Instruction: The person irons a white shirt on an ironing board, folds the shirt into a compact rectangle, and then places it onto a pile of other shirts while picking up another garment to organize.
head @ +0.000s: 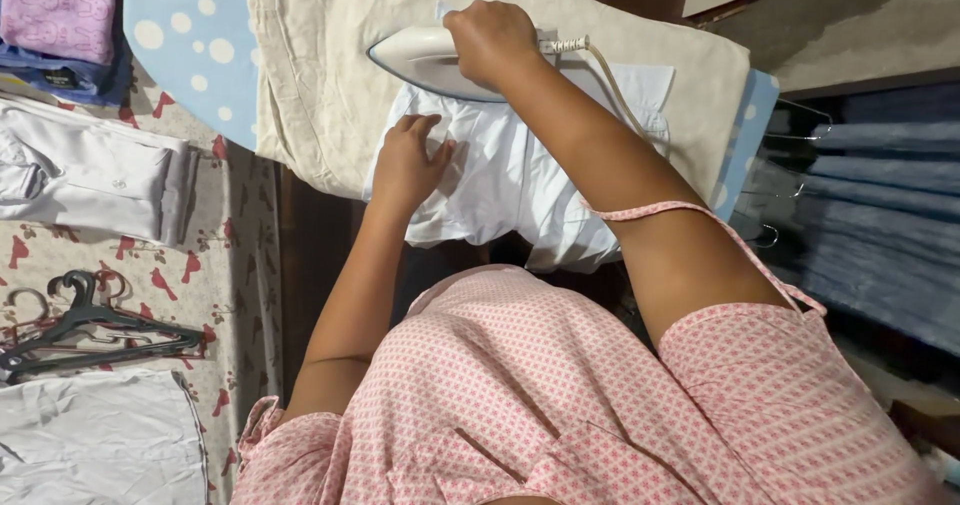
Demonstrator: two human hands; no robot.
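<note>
My right hand [492, 40] grips the handle of a white clothes iron [415, 57], which rests on a white garment [520, 180]. That garment is spread over a cream cloth [320, 75] covering the ironing board, and part of it hangs over the near edge. My left hand [408, 163] lies flat on the garment just below the iron's tip, fingers spread, pressing the fabric. The iron's cord [610, 75] runs off to the right across the garment.
The board's blue polka-dot cover [190, 35] shows at the left. A folded white garment [90, 175], black hangers [90, 330] and another white cloth [95, 435] lie on a bird-print sheet. Folded purple clothes [60, 10] sit top left. Blue folded fabric [880, 205] stacks right.
</note>
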